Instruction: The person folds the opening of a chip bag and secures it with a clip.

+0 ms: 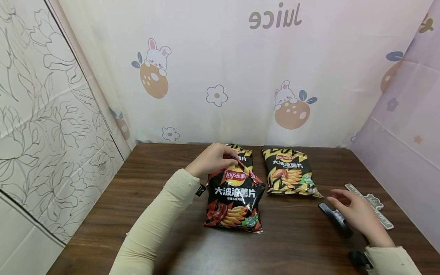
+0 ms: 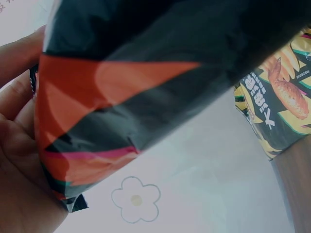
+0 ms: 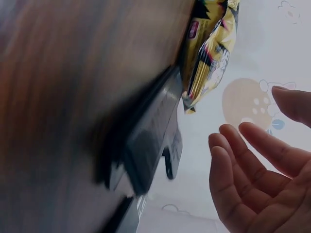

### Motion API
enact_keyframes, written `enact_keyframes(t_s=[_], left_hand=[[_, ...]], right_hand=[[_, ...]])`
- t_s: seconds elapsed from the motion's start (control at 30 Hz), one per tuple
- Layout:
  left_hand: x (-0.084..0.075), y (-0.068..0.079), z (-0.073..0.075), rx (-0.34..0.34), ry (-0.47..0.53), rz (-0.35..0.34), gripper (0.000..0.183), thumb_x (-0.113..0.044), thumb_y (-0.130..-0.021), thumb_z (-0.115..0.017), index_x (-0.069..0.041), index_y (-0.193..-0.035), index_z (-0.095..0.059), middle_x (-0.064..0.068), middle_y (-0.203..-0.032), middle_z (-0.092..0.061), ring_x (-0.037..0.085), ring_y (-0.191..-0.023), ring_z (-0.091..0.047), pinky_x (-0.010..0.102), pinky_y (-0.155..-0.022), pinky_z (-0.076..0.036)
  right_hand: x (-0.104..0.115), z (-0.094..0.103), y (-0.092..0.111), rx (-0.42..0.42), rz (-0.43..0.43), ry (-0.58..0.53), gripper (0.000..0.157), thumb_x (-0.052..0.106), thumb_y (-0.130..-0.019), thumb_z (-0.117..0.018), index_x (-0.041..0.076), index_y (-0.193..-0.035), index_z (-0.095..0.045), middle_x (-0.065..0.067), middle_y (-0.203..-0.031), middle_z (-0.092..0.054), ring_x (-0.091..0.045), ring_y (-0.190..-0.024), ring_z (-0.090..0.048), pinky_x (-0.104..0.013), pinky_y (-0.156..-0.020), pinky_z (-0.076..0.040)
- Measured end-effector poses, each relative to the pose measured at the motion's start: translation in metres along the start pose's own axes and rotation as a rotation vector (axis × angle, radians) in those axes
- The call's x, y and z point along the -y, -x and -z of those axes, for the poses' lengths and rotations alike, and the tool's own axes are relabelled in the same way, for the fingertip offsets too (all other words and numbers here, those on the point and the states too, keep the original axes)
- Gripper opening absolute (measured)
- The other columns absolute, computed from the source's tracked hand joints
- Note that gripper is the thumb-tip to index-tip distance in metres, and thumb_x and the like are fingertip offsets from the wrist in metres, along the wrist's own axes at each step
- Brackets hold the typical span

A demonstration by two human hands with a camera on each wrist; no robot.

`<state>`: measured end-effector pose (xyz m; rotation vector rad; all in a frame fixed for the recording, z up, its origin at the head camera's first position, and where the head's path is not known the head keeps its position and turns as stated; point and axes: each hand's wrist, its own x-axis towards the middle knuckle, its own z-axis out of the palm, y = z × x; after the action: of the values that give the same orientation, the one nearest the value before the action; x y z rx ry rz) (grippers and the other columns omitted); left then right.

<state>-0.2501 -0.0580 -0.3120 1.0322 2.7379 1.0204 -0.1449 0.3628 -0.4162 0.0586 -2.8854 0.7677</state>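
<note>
My left hand (image 1: 214, 158) pinches the top edge of a red-and-black bag of potato chips (image 1: 235, 198), which stands roughly upright over the table. In the left wrist view the lower side of that chip bag (image 2: 136, 97) fills much of the picture, beside the left hand (image 2: 24, 145). Over the table's right side, my right hand (image 1: 359, 214) holds nothing, its fingers loosely bent. Close to it lies a black oblong thing (image 1: 335, 219) that looks like a stapler. The right wrist view shows this dark object (image 3: 150, 136) apart from the right hand (image 3: 262, 174).
A yellow-and-black chip bag (image 1: 288, 172) lies at the back right. Another yellow-and-black bag (image 1: 245, 154) is partly hidden behind the red one. A white ruler (image 1: 385, 219) with a green-grey shape lies at the right. Printed curtains (image 1: 216, 68) stand behind the brown table (image 1: 137, 198).
</note>
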Motion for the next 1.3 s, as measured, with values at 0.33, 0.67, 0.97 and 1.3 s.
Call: enact_keyframes(t_s=[0.33, 0.67, 0.97, 1.3], left_hand=[[0.001, 0.000, 0.000, -0.002, 0.000, 0.010, 0.008, -0.019, -0.093, -0.069, -0.016, -0.097, -0.076, -0.003, -0.094, -0.073, 0.008, -0.063, -0.050, 0.022, -0.061, -0.040], [0.000, 0.001, 0.000, 0.001, 0.009, 0.012, 0.009, -0.019, -0.093, -0.069, -0.016, -0.097, -0.076, -0.002, -0.094, -0.072, 0.008, -0.061, -0.049, 0.022, -0.060, -0.040], [-0.001, 0.001, 0.001, -0.004, 0.009, 0.014, 0.009, -0.019, -0.093, -0.069, -0.017, -0.097, -0.076, -0.002, -0.096, -0.072, 0.008, -0.063, -0.051, 0.022, -0.060, -0.042], [-0.003, 0.002, 0.001, 0.002, 0.001, 0.006, 0.010, -0.020, -0.093, -0.069, -0.015, -0.098, -0.076, -0.002, -0.092, -0.071, 0.007, -0.059, -0.047, 0.021, -0.059, -0.039]], right_hand=[[-0.008, 0.008, -0.004, 0.105, -0.041, 0.091, 0.057, 0.036, -0.097, -0.060, -0.015, -0.122, -0.057, -0.034, -0.105, -0.066, -0.037, -0.083, -0.068, -0.043, -0.062, -0.052], [-0.012, 0.007, -0.006, 0.217, -0.071, 0.103, 0.065, 0.041, -0.096, -0.061, -0.018, -0.122, -0.056, -0.032, -0.105, -0.067, -0.035, -0.084, -0.068, -0.046, -0.065, -0.053], [-0.014, 0.007, -0.009, 0.233, -0.031, 0.133, 0.055, 0.031, -0.091, -0.069, -0.017, -0.115, -0.061, -0.027, -0.098, -0.070, -0.033, -0.083, -0.068, -0.047, -0.066, -0.053], [-0.019, 0.005, -0.008, 0.241, -0.020, 0.184, 0.042, 0.021, -0.086, -0.072, -0.016, -0.104, -0.066, -0.026, -0.093, -0.069, -0.034, -0.081, -0.065, -0.051, -0.069, -0.051]])
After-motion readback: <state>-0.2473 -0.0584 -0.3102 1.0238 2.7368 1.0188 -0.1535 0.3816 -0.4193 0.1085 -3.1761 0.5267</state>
